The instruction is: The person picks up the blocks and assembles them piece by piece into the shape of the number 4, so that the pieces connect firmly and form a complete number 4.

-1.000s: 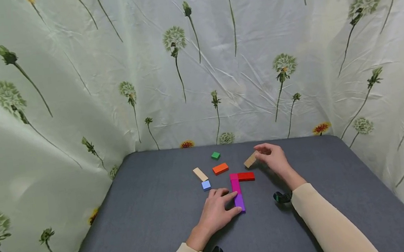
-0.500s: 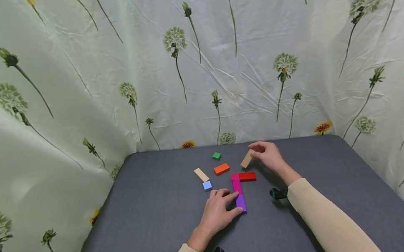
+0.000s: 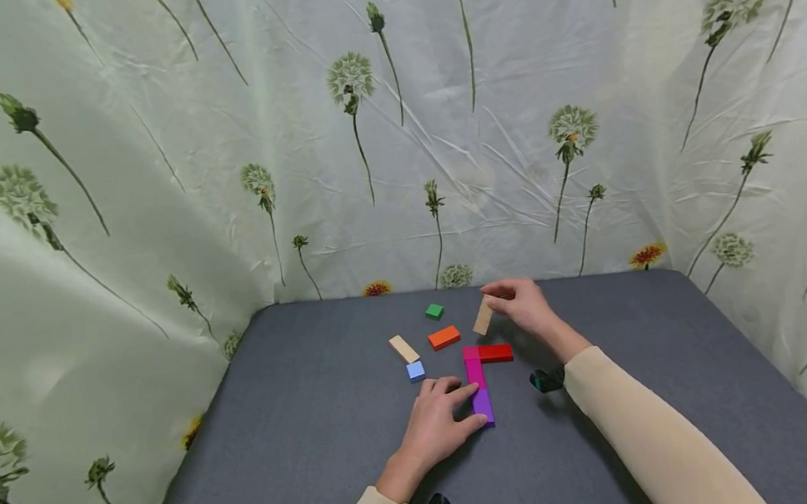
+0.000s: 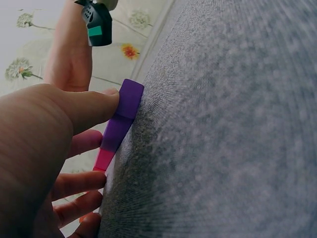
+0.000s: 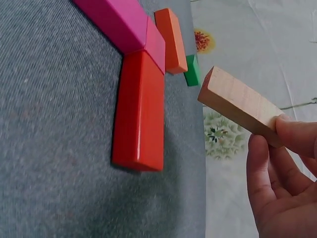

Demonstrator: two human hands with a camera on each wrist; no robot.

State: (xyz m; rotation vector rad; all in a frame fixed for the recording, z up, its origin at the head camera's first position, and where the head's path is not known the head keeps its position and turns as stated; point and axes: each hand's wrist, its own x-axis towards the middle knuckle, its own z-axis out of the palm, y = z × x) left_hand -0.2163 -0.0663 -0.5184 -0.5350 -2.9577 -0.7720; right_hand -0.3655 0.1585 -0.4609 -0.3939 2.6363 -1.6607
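Observation:
My right hand [image 3: 528,309] pinches a plain wooden block [image 3: 483,319] by one end between thumb and fingers. In the right wrist view that block [image 5: 237,101] is raised and tilted, apart from a red block [image 5: 139,114]. My left hand [image 3: 434,423] has its thumb and index finger against a row made of a purple block [image 3: 482,407] and a magenta block [image 3: 474,371]. At the row's far end sits a small pink block [image 3: 471,353], which the red block touches on its right. The left wrist view shows the thumb at the purple block's [image 4: 130,96] near end.
Beyond the row lie an orange block [image 3: 444,337] and a small green block [image 3: 434,311]. To the left, a light wooden block [image 3: 404,349] lies by a small blue block [image 3: 416,371]. A flowered curtain [image 3: 303,172] borders the dark grey table [image 3: 275,436].
My right hand has moved left with the wooden block, which has turned more upright in the head view. The left hand stays in place on the row.

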